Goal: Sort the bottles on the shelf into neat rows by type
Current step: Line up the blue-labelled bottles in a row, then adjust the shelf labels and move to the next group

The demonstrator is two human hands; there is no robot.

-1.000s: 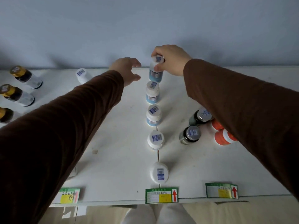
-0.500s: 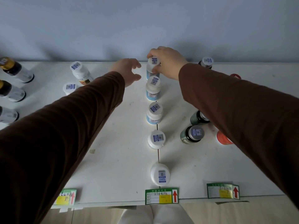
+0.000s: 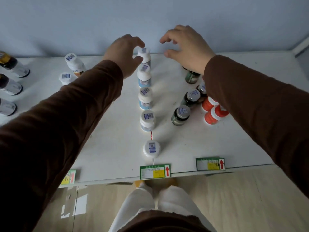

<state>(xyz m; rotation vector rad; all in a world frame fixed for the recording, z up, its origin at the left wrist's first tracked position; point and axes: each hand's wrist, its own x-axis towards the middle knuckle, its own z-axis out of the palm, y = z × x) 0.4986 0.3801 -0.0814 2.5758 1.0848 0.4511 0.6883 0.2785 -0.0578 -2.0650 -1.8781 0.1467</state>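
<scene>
The left hand (image 3: 124, 53) curls around the cap of the rearmost white bottle (image 3: 144, 55), thumb and fingers on either side of it, though whether they actually press the cap or only cup it I cannot tell. My guess is it is nudging this bottle into line. Toward the person from that hand, four more white bottles (image 3: 145, 97) stand in a file running out to the front edge of the shelf (image 3: 108, 148), above the green price tag (image 3: 155, 171), so this type looks nearly sorted.

The right hand (image 3: 187, 47) hangs in the air just beside the same bottle, fingers loosely bent and apart, holding nothing. Below its wrist stand dark green bottles (image 3: 181, 115) and, further right, orange bottles (image 3: 212, 114), bunched loosely, probably the next to be straightened.

Beyond the left forearm sit two white-capped bottles (image 3: 73, 63), and amber bottles (image 3: 13, 67) at the far left edge. Bare shelf lies on both sides of the white file; the wall (image 3: 150, 17) closes in just behind the hands, leaving little reach backward.
</scene>
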